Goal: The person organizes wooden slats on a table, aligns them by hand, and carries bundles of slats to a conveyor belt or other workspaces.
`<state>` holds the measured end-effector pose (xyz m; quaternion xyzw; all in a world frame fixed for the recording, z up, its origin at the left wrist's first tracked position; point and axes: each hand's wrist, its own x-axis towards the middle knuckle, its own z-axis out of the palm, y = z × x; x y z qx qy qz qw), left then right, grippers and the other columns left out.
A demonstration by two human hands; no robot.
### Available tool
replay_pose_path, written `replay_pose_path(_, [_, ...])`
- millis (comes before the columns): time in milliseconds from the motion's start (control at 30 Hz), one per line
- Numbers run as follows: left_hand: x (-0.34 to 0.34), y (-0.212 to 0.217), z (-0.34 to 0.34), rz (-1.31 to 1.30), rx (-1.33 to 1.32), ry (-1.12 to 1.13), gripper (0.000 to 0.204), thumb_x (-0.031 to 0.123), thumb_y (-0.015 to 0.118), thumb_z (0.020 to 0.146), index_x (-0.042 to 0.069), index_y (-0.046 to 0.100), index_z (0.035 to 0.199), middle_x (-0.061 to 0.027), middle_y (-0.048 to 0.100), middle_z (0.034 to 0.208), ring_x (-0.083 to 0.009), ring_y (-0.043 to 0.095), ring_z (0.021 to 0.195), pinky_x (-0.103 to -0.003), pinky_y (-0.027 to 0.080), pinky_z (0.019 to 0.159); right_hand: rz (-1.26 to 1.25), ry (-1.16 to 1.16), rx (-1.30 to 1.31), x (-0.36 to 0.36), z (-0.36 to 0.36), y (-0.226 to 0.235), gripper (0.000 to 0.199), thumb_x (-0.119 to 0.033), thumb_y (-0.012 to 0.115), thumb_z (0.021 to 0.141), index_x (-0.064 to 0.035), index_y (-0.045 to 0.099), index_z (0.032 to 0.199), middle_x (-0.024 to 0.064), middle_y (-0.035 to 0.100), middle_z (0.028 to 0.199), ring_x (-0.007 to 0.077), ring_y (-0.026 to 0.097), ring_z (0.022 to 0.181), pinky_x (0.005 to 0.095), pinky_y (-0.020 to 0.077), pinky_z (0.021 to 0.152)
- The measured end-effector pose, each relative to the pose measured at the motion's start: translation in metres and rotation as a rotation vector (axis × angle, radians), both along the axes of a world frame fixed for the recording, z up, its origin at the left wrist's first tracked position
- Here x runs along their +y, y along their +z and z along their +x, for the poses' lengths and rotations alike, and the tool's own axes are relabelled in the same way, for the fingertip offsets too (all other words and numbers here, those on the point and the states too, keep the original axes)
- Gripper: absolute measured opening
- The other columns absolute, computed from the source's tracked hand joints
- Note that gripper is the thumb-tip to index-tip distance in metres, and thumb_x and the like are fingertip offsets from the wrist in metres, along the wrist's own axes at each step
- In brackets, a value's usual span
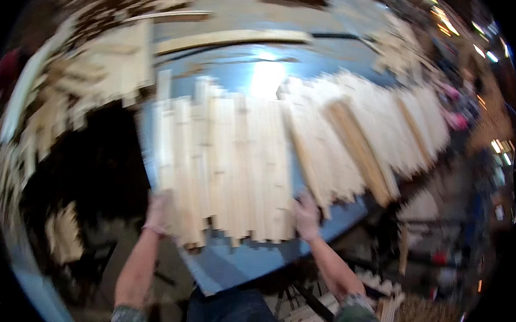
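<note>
A row of pale wooden strips (243, 166) lies side by side on a blue tabletop (264, 260), their near ends uneven. My left hand (159, 213), in what looks like a light glove, grips the row's left edge near its close end. On the opposite edge, my right hand (306, 216) holds the row from the right, so the strips sit between both hands. Motion blur softens the fingers, and those on the far side of the wood are partly hidden. Just right of my right hand, a second slanting group of strips (323, 147) rests on the table.
One browner board (360, 155) lies among the slanting strips. Long strips (235, 37) cross the table's far side. More wood is stacked at the left (117, 60) and far right (401, 52). Below the right table edge are further pieces (314, 321).
</note>
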<state>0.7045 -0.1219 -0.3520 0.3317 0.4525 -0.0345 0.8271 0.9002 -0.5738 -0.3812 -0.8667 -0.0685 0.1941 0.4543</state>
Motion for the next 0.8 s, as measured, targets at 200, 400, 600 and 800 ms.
replay_pose_path(200, [0.123,-0.071,0.021,0.675,-0.022,0.015,0.094,0.055,0.063,0.105,0.006,0.015,0.169,-0.0131,0.048,0.156,-0.0264,0.053,0.137,-0.042,0.046,0.116,0.038,0.070,-0.279,0.117,0.062,-0.062,0.083,-0.039,0.066,0.097,-0.0001,0.036,0.163,0.0290,0.042,0.164,0.0425,0.042,0.151,0.0428,0.0341,0.126])
replay_pose_path(400, [0.069,0.003,0.070,0.723,0.115,-0.100,0.110,0.050,0.066,0.105,0.012,-0.013,0.171,-0.0187,0.031,0.171,-0.0298,0.044,0.152,-0.043,0.041,0.122,0.233,-0.019,0.102,0.130,0.061,-0.037,0.090,-0.047,0.060,0.100,-0.0039,0.024,0.169,0.0226,0.029,0.173,0.0353,0.030,0.160,0.0376,0.0269,0.129])
replay_pose_path(600, [0.096,-0.029,0.003,0.501,-0.154,-0.310,0.084,0.046,0.061,0.107,0.005,0.023,0.169,-0.0183,0.051,0.159,-0.0311,0.058,0.138,-0.046,0.049,0.116,0.217,-0.062,0.007,0.110,-0.011,-0.032,0.087,-0.041,0.063,0.101,-0.0040,0.023,0.169,0.0225,0.032,0.172,0.0367,0.033,0.158,0.0380,0.0272,0.130])
replay_pose_path(800, [0.045,-0.035,-0.086,0.396,-0.094,-0.315,0.066,0.033,0.065,0.102,-0.002,0.047,0.155,-0.0163,0.062,0.146,-0.0342,0.064,0.129,-0.047,0.054,0.109,0.222,-0.154,0.116,0.057,-0.124,-0.041,0.079,-0.032,0.063,0.102,-0.0011,0.029,0.167,0.0227,0.034,0.171,0.0340,0.035,0.158,0.0369,0.0277,0.129])
